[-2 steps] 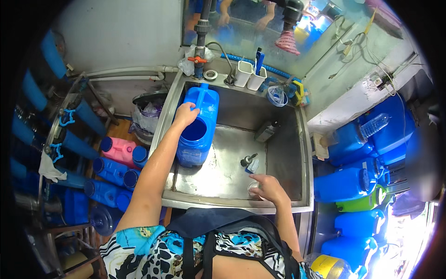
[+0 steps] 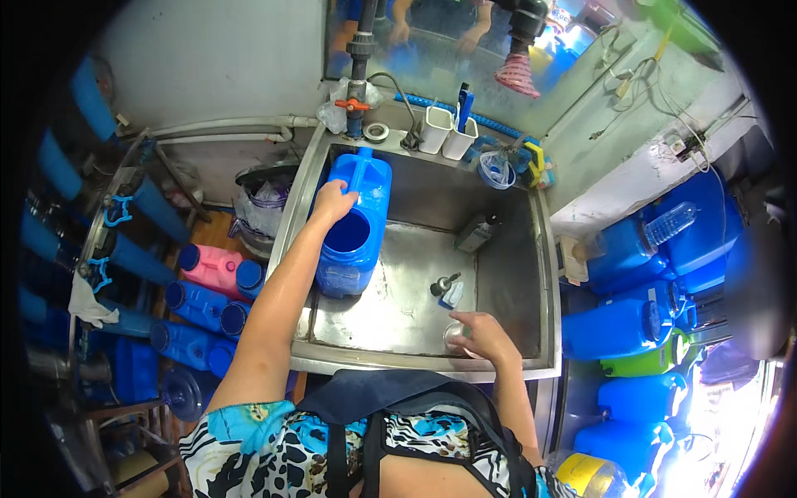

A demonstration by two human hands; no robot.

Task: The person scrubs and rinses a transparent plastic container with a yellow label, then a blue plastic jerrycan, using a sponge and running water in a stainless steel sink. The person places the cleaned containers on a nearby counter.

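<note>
A blue water jug [image 2: 353, 274] stands upright at the left side of the steel sink [image 2: 398, 324], its wide round mouth uncovered. My left hand [image 2: 334, 202] is closed on the jug's top handle. At the sink's front right, my right hand [image 2: 488, 336] has its index finger stretched forward. Its other fingers curl around a small whitish round cup-like thing [image 2: 453, 334], mostly hidden by the hand. Just beyond those fingers, a small brush-like tool [image 2: 448, 290] with a dark handle lies on the sink floor. A dark bottle [image 2: 475, 234] leans near the right wall of the sink.
White holders [image 2: 436, 131] and a blue bowl [image 2: 496, 172] line the sink's back ledge. A pipe with an orange valve [image 2: 353, 105] rises there. Several blue jugs and a pink jug [image 2: 212, 264] crowd the left floor; more blue jugs [image 2: 614, 328] are stacked at right.
My right hand has shifted very slightly to the right. My left hand and the jug look the same. A green patch now shows at the far upper right where pink was.
</note>
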